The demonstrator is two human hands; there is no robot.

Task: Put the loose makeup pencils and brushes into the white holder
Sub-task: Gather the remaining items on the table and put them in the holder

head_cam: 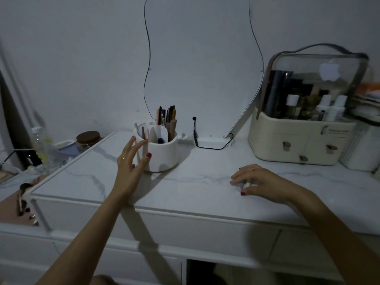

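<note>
The round white holder [164, 153] stands on the marble vanity top [195, 182], left of centre, divided into compartments. Several pencils and brushes [167, 118] stick upright from its back compartment. My left hand [131, 161] is open with fingers spread, its fingertips at the holder's left side. To the right, my right hand [259, 182] lies low on the top, fingers curled over a small pale makeup item [245, 184]; only its light end shows under the fingers.
A cream cosmetic case [298, 140] with a clear lid and bottles stands at the back right. A mirror [205, 64] leans on the wall, a black cable [205, 145] at its base. Left of the vanity lie a jar [88, 137], bottles and brushes [22, 200].
</note>
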